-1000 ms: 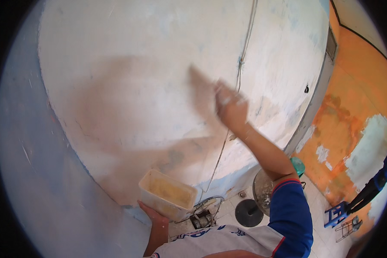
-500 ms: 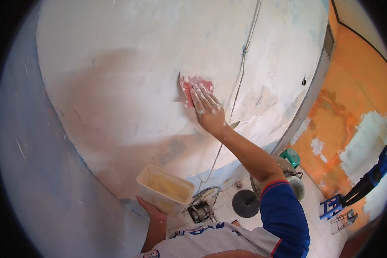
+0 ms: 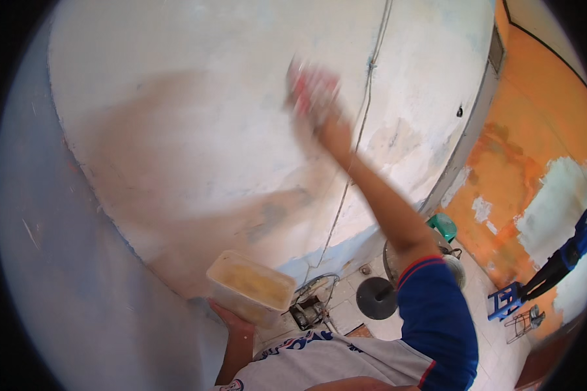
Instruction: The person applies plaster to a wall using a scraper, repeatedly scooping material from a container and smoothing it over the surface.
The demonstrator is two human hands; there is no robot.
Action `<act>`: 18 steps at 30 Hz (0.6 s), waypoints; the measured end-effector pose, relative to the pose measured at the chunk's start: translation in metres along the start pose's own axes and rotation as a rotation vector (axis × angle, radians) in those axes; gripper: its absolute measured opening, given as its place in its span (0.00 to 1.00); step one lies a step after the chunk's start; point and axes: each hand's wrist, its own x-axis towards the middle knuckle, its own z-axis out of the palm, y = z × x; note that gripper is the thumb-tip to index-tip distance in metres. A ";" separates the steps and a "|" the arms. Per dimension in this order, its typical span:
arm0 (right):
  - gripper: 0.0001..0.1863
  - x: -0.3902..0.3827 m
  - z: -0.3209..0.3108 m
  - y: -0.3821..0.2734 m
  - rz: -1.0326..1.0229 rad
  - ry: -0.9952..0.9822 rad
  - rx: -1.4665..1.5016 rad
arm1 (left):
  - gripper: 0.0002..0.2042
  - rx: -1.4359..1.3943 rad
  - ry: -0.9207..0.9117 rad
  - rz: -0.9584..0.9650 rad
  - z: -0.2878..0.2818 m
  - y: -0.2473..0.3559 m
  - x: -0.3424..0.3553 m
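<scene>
My right hand (image 3: 327, 122), blurred by motion, grips a red putty spreader (image 3: 313, 83) spotted with white filler. Hand and spreader are up at the whitish wall (image 3: 202, 150), left of a cable (image 3: 355, 146); whether the blade touches the surface I cannot tell. Low in front of my body, my left hand (image 3: 231, 319) holds a translucent rectangular plastic tub (image 3: 241, 303) from beneath its left side. The tub is tilted, and yellowish residue coats its inside.
A bluish wall (image 3: 39, 260) meets this one at the left. On the tiled floor are a black disc (image 3: 376, 298), a green container (image 3: 443, 227) and a small machine (image 3: 308, 314). At right, someone in blue (image 3: 577, 241) stands on a blue stool (image 3: 504, 301) by an orange wall (image 3: 528, 111).
My right hand and the spreader have moved up the wall and slightly right. My left hand and the tub have barely moved.
</scene>
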 end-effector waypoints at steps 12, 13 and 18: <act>0.19 0.228 -0.122 0.094 0.213 0.275 0.093 | 0.41 0.040 0.085 0.016 0.039 -0.011 -0.003; 0.18 0.242 -0.117 0.100 0.233 0.252 0.069 | 0.41 0.052 0.086 0.028 0.042 -0.015 -0.003; 0.18 0.122 -0.033 0.051 0.271 -0.152 -0.171 | 0.40 0.010 0.076 0.040 0.026 -0.022 -0.006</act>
